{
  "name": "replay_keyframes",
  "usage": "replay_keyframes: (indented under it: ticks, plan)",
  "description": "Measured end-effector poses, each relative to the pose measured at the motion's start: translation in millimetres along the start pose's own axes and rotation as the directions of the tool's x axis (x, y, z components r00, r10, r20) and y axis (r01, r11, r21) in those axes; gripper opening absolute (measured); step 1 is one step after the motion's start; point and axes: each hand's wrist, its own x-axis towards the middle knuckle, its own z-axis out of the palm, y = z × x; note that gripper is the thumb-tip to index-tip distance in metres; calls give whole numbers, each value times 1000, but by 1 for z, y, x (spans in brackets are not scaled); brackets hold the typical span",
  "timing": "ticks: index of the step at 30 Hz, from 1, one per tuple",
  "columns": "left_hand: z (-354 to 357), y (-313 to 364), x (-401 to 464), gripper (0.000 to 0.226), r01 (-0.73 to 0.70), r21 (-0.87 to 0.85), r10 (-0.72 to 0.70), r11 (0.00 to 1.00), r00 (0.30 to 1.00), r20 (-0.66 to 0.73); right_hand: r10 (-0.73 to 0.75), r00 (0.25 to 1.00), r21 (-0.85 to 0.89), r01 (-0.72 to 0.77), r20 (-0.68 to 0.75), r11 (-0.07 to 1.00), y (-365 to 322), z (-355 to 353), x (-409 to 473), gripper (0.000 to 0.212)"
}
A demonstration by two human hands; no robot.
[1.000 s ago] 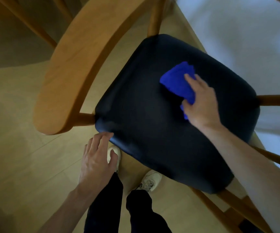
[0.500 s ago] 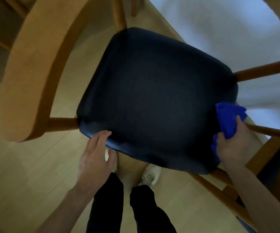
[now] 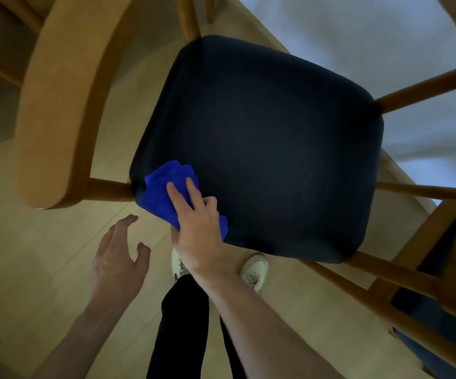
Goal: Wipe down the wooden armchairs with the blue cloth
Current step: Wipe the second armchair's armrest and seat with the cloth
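On the near left corner of the dark seat cushion (image 3: 262,149) of the wooden armchair (image 3: 54,105): blue cloth (image 3: 164,194), bunched, pressed flat under straight fingers of the right hand (image 3: 196,228). Just beside, above the floor: left hand (image 3: 117,258), fingers loose and spread, holding nothing, touching nothing.

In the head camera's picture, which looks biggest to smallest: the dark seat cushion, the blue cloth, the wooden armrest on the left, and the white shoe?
1. dark seat cushion
2. wooden armrest, though it is nearer the camera, which enlarges it
3. blue cloth, partly under the right hand
4. white shoe
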Motion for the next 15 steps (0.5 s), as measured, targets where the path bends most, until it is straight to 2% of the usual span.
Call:
replay_keyframes:
  ticks: [4,6,8,9,11,13,15]
  plan:
    - [-11,-6,-6,48,31,-40,-31,999,1000,1,-250,950,28,249,188,968,38,-45,-2,73]
    - [-10,0,-7,47,8,-68,-7,998,1000,8,-239,965,40,236,110,971,64,-72,-10,77]
    - [-8,7,-8,47,-16,-99,17,995,1000,7,-34,993,82,44,-115,996,100,-95,-23,80]
    - [-7,10,-7,47,-22,-111,22,994,1000,-2,131,965,113,-108,-227,988,118,-105,-29,79]
    - [-6,15,-5,46,-11,-141,7,990,1000,-25,437,815,171,-403,-379,899,147,-117,-35,73]
    - [-7,19,-2,46,10,-176,-17,984,999,-40,582,690,204,-554,-431,807,154,-114,-32,69]
    - [-9,22,-1,47,19,-197,-28,980,999,-44,600,664,207,-576,-446,791,135,-98,-17,70]
